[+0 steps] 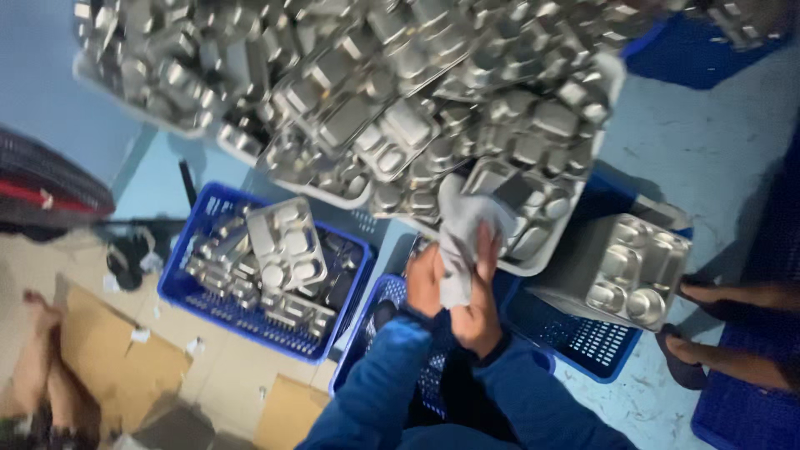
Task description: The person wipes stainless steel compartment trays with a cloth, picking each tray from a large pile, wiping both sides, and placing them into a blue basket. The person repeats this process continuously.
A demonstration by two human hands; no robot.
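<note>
Both my hands grip a white cloth (461,242) over the blue crates.
My left hand (423,282) and right hand (481,310) clutch it just below the heaped steel trays (400,125); a blue crate (208,287) of trays sits left.

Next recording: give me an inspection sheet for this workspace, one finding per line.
Surface: pale blue floor, flattened cardboard at left.
Job's things: white cloth held in both hands; heap of steel compartment trays in pale tubs above it.
Clutter: blue crate with trays; neat tray stack on another blue crate.
Hands: left hand and right hand both grip the cloth.
Cables: nothing seen.
Surroundings: another person's sandalled feet at right; a bare foot at left.
</note>
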